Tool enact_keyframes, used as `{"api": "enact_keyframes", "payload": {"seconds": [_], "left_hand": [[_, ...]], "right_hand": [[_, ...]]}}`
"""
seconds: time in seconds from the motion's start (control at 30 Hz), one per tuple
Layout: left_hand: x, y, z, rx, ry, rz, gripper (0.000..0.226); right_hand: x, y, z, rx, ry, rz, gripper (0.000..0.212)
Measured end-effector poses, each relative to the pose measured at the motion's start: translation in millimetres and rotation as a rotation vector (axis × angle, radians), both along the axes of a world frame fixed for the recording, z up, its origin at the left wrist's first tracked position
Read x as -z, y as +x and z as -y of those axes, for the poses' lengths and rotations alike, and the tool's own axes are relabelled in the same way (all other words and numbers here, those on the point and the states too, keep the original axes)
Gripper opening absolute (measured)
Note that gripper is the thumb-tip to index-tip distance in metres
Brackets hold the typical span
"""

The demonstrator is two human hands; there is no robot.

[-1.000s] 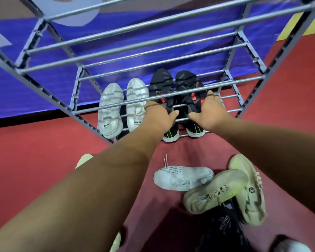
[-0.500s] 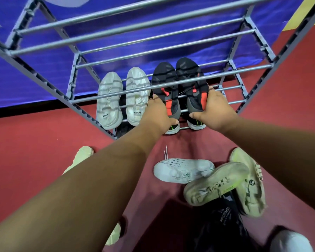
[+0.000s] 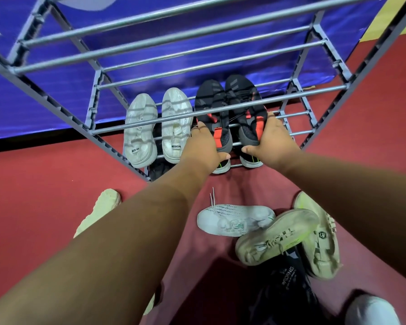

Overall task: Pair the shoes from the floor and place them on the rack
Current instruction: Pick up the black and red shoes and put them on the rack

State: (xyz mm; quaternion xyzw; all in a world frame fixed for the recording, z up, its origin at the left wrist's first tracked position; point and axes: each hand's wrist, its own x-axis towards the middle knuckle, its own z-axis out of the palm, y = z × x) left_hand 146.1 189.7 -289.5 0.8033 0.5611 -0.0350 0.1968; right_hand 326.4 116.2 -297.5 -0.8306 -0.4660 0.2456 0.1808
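Black shoes (image 3: 230, 118), heels hidden, gripped by left hand (image 3: 203, 148) and right hand (image 3: 274, 141).

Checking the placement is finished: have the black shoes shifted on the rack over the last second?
Cannot tell; the black shoes sit beside the white pair throughout.

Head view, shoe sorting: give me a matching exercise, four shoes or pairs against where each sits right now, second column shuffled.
Column one:
1. black and red pair
2. off-white pair
3. white lace-up sneaker
4. cream shoe lying sole-up

Column two:
A. flat on the red floor, laces showing
B. on the rack, left side, no hand on it
C. on the rack, between the left hand and right hand
D. on the floor, leaning across other shoes

Pairs: 1-C, 2-B, 3-A, 4-D
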Motion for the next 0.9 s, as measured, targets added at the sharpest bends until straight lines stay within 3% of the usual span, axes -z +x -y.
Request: {"api": "enact_keyframes", "payload": {"seconds": [0.07,0.23,0.33,0.4,0.5,0.57,0.77,0.9], "left_hand": [[-3.4,0.1,2.6,-0.008,-0.004,-0.005,0.122],[-15.3,-1.6,16.4,0.006,0.015,-0.005,0.067],[-27.2,-10.7,25.2,0.043,-0.018,-0.023,0.054],[-41.9,-19.7,29.4,0.098,-0.057,-0.034,0.045],[-71.9,-34.7,35.7,0.238,-0.062,-0.103,0.03],[-94.4,-45.7,43.3,0.306,-0.033,-0.15,0.014],[-150.9,-78.3,73.7,0.344,-0.074,-0.278,0.027],[-160.8,-109.2,96.3,0.27,-0.137,-0.256,0.033]], "right_hand": [[-1.4,-3.5,4.2,-0.012,-0.044,0.035,0.109],[-13.4,-13.9,23.3,-0.005,-0.145,0.14,0.119],[-29.2,-22.6,37.5,-0.027,-0.184,0.152,0.116],[-42.4,-29.4,47.7,-0.089,-0.188,0.174,0.105],[-66.1,-38.0,60.8,-0.205,-0.193,0.218,0.073],[-83.8,-45.2,68.4,-0.269,-0.194,0.248,0.067],[-131.5,-73.1,88.6,-0.323,-0.162,0.279,0.066],[-145.9,-99.1,104.7,-0.274,-0.103,0.229,0.065]]}}
